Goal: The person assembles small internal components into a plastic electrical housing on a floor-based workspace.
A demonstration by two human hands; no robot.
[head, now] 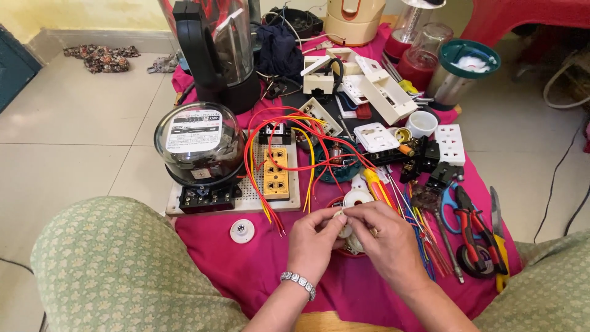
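Pink cloth on tiled floor: my left hand and right hand both pinch a small white round fitting; red and yellow wires dangle loose, unconnected.

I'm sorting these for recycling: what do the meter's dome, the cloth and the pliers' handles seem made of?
Meter dome: clear glass or hard plastic, glossy with reflections. Cloth: magenta woven fabric, matte and creased. Pliers handles: likely metal under red-and-black rubbery sleeves.
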